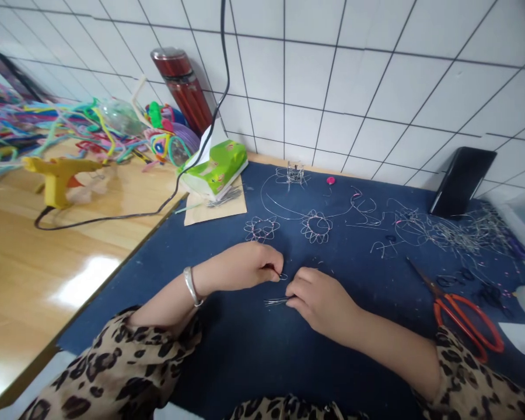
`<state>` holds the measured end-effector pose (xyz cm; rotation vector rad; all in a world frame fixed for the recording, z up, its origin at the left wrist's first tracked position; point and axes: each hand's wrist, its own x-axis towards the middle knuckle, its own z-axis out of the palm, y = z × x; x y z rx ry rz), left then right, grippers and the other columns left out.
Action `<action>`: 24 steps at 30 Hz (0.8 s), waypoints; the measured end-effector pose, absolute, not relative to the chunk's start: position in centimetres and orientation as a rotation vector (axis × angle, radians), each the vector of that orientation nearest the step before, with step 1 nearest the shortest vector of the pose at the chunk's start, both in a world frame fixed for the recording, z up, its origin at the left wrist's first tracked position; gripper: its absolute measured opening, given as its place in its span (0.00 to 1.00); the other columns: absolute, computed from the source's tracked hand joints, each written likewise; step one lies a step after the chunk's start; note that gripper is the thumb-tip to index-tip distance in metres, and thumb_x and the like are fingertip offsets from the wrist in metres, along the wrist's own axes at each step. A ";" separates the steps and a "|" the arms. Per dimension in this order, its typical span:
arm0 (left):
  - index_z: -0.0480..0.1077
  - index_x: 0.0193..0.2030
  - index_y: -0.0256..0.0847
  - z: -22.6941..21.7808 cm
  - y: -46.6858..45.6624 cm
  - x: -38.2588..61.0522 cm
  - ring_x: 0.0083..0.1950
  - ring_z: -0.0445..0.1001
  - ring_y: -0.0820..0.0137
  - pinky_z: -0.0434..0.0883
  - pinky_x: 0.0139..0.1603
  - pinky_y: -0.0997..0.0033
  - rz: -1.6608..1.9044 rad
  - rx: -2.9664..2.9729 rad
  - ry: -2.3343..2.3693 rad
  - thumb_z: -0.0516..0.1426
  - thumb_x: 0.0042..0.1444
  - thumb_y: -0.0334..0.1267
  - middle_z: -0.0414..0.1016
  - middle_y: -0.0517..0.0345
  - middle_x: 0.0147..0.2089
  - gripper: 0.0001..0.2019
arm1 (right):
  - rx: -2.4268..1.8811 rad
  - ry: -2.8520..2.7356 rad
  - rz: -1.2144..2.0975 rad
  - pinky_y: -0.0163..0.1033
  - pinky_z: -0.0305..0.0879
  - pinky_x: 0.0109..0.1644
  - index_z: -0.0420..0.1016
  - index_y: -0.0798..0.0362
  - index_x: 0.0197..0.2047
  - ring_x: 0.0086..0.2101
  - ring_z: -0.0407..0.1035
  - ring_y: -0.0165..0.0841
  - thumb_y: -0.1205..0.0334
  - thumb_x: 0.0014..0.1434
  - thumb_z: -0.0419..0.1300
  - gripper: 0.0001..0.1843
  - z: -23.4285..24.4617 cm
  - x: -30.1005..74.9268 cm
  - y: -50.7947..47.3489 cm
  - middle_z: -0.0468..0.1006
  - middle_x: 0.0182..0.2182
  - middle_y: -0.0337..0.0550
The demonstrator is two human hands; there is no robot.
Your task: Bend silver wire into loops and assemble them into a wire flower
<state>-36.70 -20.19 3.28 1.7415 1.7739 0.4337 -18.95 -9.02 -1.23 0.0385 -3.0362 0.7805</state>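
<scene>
My left hand is closed in a pinch on a thin wire loop that pokes out past its fingertips. Close beside it, my right hand grips a small bundle of short wires, whose ends stick out to the left just above the dark blue mat. Beyond the hands lie two flower-shaped wire rings, a left ring and a right ring. Farther back stands a small wire frame.
Orange-handled scissors and a wire tangle lie at the right, near a leaning phone. To the left are a tissue pack, a yellow glue gun with its cord, a red flask and coloured pipe cleaners.
</scene>
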 end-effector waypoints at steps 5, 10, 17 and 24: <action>0.70 0.32 0.40 3.0 -20.3 -36.5 0.34 0.68 0.72 0.62 0.35 0.76 0.397 1.786 1.845 0.54 0.53 0.32 0.71 0.60 0.33 0.04 | 0.070 -3.088 0.601 0.37 0.58 0.35 0.65 0.54 0.30 0.32 0.59 0.31 0.65 0.60 0.51 0.07 -0.8 -19.0 -9.2 0.66 0.30 0.40; 0.71 0.33 0.39 3.2 -20.4 -36.8 0.33 0.68 0.72 0.62 0.36 0.75 0.557 1.763 1.899 0.52 0.55 0.33 0.71 0.58 0.31 0.06 | 0.039 -3.041 0.760 0.36 0.59 0.35 0.65 0.54 0.32 0.31 0.61 0.30 0.66 0.61 0.48 0.07 -0.6 -19.0 -8.8 0.67 0.31 0.42; 0.74 0.33 0.41 3.9 -20.3 -36.1 0.31 0.69 0.72 0.62 0.34 0.76 0.707 1.621 1.544 0.55 0.54 0.34 0.74 0.59 0.30 0.06 | -0.018 -2.917 0.894 0.36 0.58 0.34 0.65 0.53 0.34 0.31 0.62 0.29 0.66 0.61 0.48 0.06 -0.9 -19.1 -7.7 0.67 0.31 0.41; 0.72 0.35 0.42 3.1 -20.2 -34.9 0.35 0.71 0.71 0.63 0.37 0.75 0.561 1.813 1.724 0.52 0.55 0.29 0.74 0.58 0.34 0.08 | 0.015 -2.922 0.711 0.36 0.58 0.33 0.65 0.54 0.32 0.31 0.60 0.29 0.65 0.62 0.47 0.09 -0.6 -19.1 -7.6 0.67 0.30 0.41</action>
